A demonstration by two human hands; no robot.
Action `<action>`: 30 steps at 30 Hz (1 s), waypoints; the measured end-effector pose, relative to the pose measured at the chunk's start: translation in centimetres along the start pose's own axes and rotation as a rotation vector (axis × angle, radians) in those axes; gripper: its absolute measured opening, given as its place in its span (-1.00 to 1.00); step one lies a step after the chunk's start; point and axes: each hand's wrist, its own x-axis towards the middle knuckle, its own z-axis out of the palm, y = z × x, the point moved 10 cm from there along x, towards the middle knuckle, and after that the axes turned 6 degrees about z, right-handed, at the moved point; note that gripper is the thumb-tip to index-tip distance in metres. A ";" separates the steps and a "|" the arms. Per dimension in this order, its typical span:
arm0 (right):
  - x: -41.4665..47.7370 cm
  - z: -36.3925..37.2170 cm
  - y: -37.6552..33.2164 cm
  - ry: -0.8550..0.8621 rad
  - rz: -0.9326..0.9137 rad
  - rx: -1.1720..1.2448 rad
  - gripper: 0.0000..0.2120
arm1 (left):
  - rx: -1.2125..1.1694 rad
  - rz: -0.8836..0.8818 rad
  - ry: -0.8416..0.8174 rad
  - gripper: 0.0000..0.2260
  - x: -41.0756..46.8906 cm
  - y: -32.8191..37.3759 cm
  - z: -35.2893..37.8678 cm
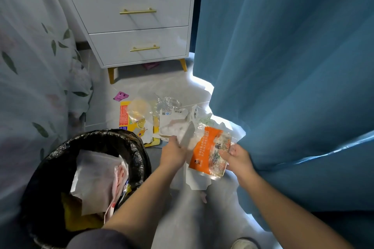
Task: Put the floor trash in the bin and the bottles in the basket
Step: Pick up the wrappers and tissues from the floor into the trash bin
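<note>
My left hand (174, 152) grips a white wrapper (175, 125). My right hand (237, 157) pinches an orange packet (209, 153) just beside it. The black-lined bin (113, 135), part full, stands left of my left arm. A yellow packet (124, 115) and a purple scrap (120, 95) lie on the floor (131, 81) beyond, near the nightstand (129, 0).

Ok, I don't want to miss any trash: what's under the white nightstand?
A pink wrapper lies on the floor under the nightstand, near its right front leg. Farther back, the nightstand's body hides the floor.
</note>
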 end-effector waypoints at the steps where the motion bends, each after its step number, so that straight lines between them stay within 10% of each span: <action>1: -0.3 -0.2 -0.4 0.002 -0.007 0.001 -0.87 | 0.019 0.016 0.018 -0.73 0.0 0.3 -0.6; 18: -8.1 6.4 -6.9 -0.140 -0.135 0.045 -0.85 | 0.025 0.163 0.135 -0.76 -5.0 0.9 -15.2; 30: -13.7 17.9 -4.6 -0.226 -0.107 -0.215 -0.82 | 0.171 -0.236 0.251 -0.72 -9.4 -11.8 -24.1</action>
